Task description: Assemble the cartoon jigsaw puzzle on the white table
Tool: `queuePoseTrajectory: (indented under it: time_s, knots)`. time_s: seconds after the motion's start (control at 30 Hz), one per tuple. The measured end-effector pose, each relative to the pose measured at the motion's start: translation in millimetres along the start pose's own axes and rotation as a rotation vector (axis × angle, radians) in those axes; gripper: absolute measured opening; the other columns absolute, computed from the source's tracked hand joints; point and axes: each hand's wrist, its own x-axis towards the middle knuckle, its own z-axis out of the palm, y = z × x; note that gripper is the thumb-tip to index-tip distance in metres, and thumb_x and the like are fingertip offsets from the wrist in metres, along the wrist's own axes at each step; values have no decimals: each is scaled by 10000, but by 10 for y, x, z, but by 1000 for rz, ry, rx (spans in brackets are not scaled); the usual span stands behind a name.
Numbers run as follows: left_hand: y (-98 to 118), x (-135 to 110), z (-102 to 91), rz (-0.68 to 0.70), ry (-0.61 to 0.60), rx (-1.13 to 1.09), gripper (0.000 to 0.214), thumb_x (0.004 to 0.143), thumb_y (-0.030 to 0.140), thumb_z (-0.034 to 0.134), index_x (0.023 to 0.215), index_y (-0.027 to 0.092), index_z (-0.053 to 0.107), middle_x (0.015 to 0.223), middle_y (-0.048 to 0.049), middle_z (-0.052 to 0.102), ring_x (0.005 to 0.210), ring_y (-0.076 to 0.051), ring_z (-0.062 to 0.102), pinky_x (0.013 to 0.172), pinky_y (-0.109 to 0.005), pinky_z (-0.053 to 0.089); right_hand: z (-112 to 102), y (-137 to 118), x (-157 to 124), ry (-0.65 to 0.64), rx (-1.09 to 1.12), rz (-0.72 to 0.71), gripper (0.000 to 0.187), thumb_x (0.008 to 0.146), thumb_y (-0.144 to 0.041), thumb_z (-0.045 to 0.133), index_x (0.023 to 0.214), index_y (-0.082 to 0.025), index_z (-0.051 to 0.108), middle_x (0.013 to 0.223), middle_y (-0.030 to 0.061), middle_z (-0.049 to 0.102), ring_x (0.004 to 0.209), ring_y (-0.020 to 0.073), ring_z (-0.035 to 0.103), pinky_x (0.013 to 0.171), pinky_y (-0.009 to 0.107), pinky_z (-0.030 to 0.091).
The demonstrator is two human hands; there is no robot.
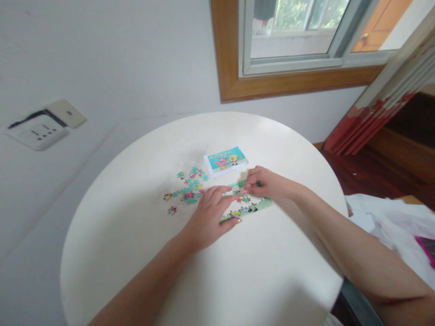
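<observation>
A partly built jigsaw puzzle point(249, 207) lies flat near the middle of the round white table point(142, 253). My left hand point(210, 217) rests on the puzzle's left end, fingers stretched flat across it. My right hand point(267, 182) sits at the puzzle's upper edge with fingertips pinched together on a small piece I cannot clearly make out. A scatter of loose puzzle pieces point(188, 190) lies just left of my left hand. The puzzle box point(225, 160), with a cartoon picture on it, lies beyond the puzzle.
A wall with a socket plate point(41, 129) runs behind the table at left. A wood-framed window point(292, 50) is above. A folded red and cream curtain point(380, 102) hangs at right, over a dark wooden floor. White cloth point(390, 222) lies at right.
</observation>
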Motion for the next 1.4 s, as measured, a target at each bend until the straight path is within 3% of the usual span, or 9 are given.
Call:
queuePoseTrajectory:
  time_s: [1.4]
  knots:
    - [-9,8,-3,10,-19,-10,397,867,360,645,1241,237,597,1350,-112,512,1285,-299,411,1100,-482,324,49,-106,18,-9,-48,18,99,812,-216,651,789,-181,741,764,44,644,791,171,550,833,311,378]
